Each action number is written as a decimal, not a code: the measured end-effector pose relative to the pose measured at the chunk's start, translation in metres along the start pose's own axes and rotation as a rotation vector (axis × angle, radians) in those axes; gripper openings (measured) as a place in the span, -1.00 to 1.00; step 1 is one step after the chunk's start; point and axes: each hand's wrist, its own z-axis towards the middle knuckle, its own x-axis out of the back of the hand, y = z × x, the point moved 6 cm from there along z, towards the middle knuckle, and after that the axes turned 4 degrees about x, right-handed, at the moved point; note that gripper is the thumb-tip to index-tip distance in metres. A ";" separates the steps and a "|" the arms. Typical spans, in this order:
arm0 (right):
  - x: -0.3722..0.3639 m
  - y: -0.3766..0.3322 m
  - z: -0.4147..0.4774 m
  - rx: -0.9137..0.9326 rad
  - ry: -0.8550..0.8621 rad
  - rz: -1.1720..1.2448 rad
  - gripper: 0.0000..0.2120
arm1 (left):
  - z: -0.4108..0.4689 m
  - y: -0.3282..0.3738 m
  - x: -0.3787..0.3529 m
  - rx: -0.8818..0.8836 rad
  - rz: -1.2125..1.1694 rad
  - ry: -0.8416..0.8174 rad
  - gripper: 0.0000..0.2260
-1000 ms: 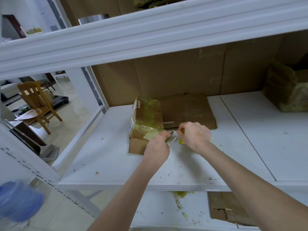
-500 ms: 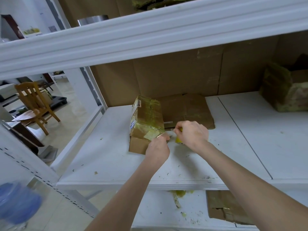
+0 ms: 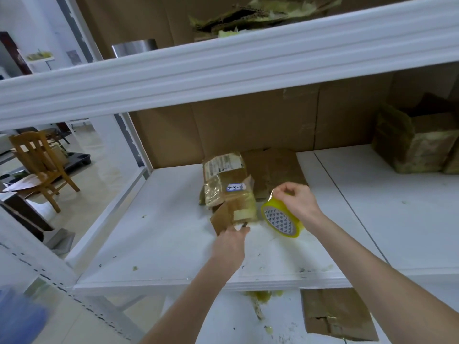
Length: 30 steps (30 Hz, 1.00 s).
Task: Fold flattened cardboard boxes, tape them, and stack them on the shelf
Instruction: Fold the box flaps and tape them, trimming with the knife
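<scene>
Spanning the view, the white shelf [image 3: 161,244] carries a flat cardboard sheet [image 3: 273,167] at its far middle. Overlapping the sheet's near left part lies a taped box [image 3: 229,187], with one brown flap loose at its near end. A yellow tape roll [image 3: 280,219] tilts just right of the box, its top pinched by the right grip [image 3: 298,202]. The left grip [image 3: 229,247], fingers curled, holds a thin dark tool [image 3: 244,225] at the flap.

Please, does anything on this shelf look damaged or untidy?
Yes. The small box is wrapped in old yellowed tape, and one flap sticks out open near the left hand. Tape scraps litter the shelf, and the cardboard below is torn.
</scene>
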 end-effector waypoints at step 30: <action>0.098 0.023 -0.019 0.033 0.077 -0.146 -0.36 | 0.040 0.138 0.063 -0.109 -0.774 0.468 -0.91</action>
